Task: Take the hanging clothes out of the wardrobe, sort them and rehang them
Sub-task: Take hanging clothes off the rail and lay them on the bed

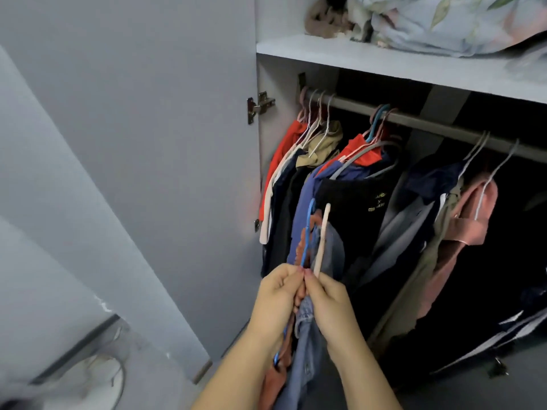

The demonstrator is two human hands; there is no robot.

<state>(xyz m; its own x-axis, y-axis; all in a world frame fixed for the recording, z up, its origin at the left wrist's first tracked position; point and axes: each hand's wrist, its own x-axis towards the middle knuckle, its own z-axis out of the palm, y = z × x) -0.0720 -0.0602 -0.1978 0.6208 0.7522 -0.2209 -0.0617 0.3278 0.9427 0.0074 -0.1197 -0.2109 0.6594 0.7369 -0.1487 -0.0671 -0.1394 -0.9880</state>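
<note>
Blue hanger (307, 230) and pink hanger (322, 238), carrying clothes (307, 347), are being pinched by the left hand (276, 295) and right hand (328, 301) in front of the wardrobe, below the rail (420, 121), seemingly being taken out and next probably needing laying aside for sorting.

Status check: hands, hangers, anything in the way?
Left hand pinches blue hanger. Right hand pinches pink hanger, denim garment below. Many hanging clothes on rail; nothing blocking.

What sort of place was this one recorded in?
Most likely a bedroom at home, facing an open wardrobe: hanging clothes crowd a rail, bundled bedding sits on the shelf above, and the door stands swung open at left.
</note>
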